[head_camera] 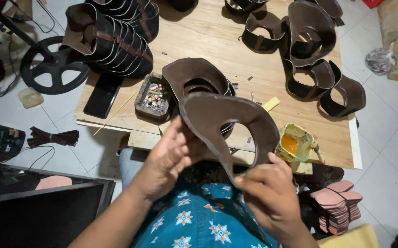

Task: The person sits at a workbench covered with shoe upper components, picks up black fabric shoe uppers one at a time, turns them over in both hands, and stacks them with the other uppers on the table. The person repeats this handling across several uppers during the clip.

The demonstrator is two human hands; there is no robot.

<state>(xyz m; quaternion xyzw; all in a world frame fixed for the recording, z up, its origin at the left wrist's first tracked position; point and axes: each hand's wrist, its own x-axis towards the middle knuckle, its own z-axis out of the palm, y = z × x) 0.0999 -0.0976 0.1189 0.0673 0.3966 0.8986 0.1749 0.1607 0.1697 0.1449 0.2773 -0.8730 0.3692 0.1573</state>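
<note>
So right now both hands are gripping one dark brown leather upper piece (pixel 228 121) in the middle of the frame, held up just over the lap and in front of the table edge. The left hand (pixel 169 158) is pinching its left edge with fingers curled around it, and the right hand (pixel 268 193) is clamping the lower narrow end between thumb and fingers, so neither hand is free. Behind it, a stack of similar cut pieces (pixel 196 78) is sitting on the wooden table (pixel 208 32), touching a small tray of odds and ends (pixel 153 97). Judging by what's lying around, a good chunk looks done already: a big nested row of shaped uppers (pixel 116 43) is piling up in the upper left, and looped strap-like pieces (pixel 311 55) are spreading across the upper right. A little yellow pot of orange glue (pixel 293 143) is waiting at the table edge, right of centre, just beside the held piece. At the lower right, a stack of pinkish insoles (pixel 339 204) is lying on the floor. I'd guess the stack behind the held piece is what's left.
</note>
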